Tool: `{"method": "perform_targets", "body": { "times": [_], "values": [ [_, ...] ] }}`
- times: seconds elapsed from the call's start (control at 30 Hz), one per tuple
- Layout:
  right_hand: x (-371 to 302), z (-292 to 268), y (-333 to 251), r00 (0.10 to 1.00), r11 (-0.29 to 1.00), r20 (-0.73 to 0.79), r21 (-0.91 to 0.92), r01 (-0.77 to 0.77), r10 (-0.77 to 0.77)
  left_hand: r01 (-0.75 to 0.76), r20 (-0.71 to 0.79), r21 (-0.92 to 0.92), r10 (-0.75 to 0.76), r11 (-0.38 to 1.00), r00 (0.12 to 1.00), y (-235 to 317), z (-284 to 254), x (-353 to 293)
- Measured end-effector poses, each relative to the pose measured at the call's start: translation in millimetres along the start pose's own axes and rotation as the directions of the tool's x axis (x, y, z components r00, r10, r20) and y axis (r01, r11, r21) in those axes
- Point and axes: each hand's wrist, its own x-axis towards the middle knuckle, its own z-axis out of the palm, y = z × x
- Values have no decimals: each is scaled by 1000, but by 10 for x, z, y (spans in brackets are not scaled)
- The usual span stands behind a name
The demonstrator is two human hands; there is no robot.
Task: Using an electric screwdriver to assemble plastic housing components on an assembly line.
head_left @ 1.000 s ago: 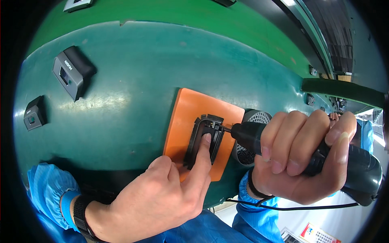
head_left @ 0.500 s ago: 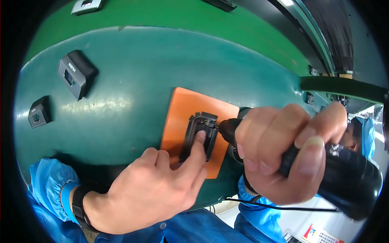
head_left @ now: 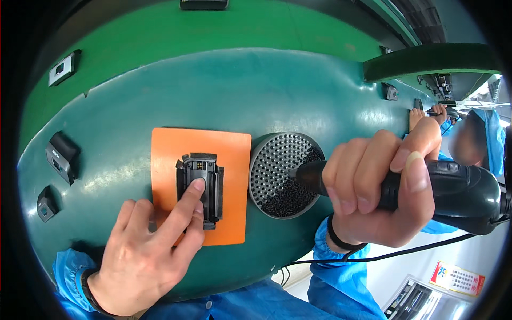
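A black housing (head_left: 210,186) lies on an orange pad (head_left: 234,160), with the left hand's (head_left: 144,256) index fingertip on it.

The left hand's grip is slack, fingers partly spread; it touches the housing's middle without closing around it, below small gold-coloured contacts. Just right of the pad is a round grey dish (head_left: 269,160) with a perforated top, dark screws (head_left: 290,200) gathered at its lower and right parts. The right hand (head_left: 378,186) has its grip wrapped tightly around a black electric screwdriver (head_left: 464,194), whose nose reaches over the dish (whether the tip touches a screw cannot be told). All this is at a green bench (head_left: 122,133), where two dark grey devices (head_left: 60,157) lie far left; a co-worker (head_left: 488,136) in blue is at the right.
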Motion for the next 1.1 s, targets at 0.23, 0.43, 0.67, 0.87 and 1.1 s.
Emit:
{"method": "perform_targets", "body": {
  "times": [0.23,0.43,0.67,0.87,1.1],
  "values": [
    [-10,-3,26,1000,999,18,42,-4,4,-7,7,-7,7,1000,1000,-30,-17,30],
    [-20,40,47,1000,1000,21,23,-3,3,9,23,-17,-9,1000,1000,-30,-47,14],
    [-60,152,69,999,998,-38,-60,-26,23,-33,47,-110,39,993,998,-229,-102,70],
    [43,99,-136,998,982,-30,177,61,-56,-64,43,-76,68,995,997,-291,-95,12],
    [-140,568,-237,992,980,88,183,77,-94,-102,-95,-115,91,988,991,-289,86,-31]
  ]
}}
